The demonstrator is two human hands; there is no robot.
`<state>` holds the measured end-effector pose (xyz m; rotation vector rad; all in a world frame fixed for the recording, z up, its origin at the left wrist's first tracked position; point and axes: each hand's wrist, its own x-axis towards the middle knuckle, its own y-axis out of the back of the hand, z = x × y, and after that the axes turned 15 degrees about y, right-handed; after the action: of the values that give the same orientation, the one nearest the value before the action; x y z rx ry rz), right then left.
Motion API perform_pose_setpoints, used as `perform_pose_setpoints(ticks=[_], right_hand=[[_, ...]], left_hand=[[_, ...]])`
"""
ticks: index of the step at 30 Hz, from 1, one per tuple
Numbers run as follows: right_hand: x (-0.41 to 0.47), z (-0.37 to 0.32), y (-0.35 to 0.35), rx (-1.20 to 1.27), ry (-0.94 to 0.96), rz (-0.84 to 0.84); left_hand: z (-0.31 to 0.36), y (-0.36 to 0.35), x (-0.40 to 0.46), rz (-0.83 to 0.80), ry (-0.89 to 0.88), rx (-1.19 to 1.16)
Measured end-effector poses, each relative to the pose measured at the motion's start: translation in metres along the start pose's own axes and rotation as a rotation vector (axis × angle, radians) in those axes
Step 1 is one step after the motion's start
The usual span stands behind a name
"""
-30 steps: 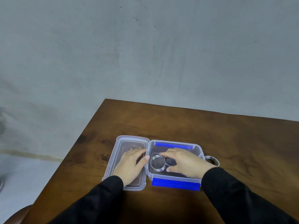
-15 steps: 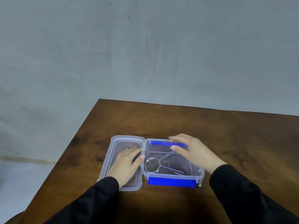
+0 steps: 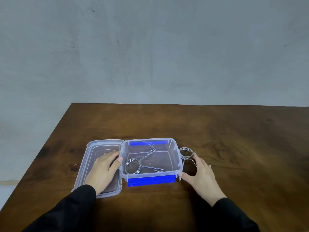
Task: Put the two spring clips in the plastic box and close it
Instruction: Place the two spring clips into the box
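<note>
A clear plastic box (image 3: 177, 158) with blue latches stands open on the wooden table. One metal spring clip (image 3: 133, 165) lies inside it, its coil at the left and two wire arms spread to the right. The second spring clip (image 3: 186, 152) lies on the table just right of the box. My right hand (image 3: 201, 174) reaches around its wire arms with fingers apart, thumb near the box's front right corner. My left hand (image 3: 104, 169) rests flat on the opened lid (image 3: 93, 148), thumb touching the box's left rim.
The lid lies hinged open to the left of the box. The brown table (image 3: 234, 139) stretches far to the right and back. Its left edge runs diagonally near the lid. A grey wall stands behind.
My right hand left the box, dropping the first clip inside, and moved right to the second clip on the table. My left hand stayed on the lid.
</note>
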<state>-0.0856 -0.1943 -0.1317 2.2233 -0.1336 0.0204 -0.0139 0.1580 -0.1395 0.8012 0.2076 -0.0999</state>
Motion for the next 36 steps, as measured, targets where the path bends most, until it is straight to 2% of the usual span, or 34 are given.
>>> perform_pose_setpoints(ticks=[6,12,24,29,32,36], right_hand=[[0.014,0.01,0.009,-0.018,-0.013,0.022],[0.024,0.022,0.022,-0.151,-0.029,0.04],[0.033,0.036,0.032,-0.038,0.042,0.015],[0.044,0.014,0.049,0.056,0.053,0.086],[0.055,-0.02,0.068,0.098,0.224,0.078],[0.067,-0.086,0.077,-0.009,0.57,-0.206]], left_hand=[[0.006,0.001,-0.004,0.007,-0.028,-0.029],[0.008,0.001,-0.004,0.022,-0.037,-0.039],[0.01,0.004,0.002,-0.02,-0.005,-0.045],[0.018,0.003,-0.003,0.021,-0.033,-0.033],[0.018,0.003,-0.004,0.04,-0.059,-0.022],[0.013,0.002,-0.002,0.052,-0.038,0.001]])
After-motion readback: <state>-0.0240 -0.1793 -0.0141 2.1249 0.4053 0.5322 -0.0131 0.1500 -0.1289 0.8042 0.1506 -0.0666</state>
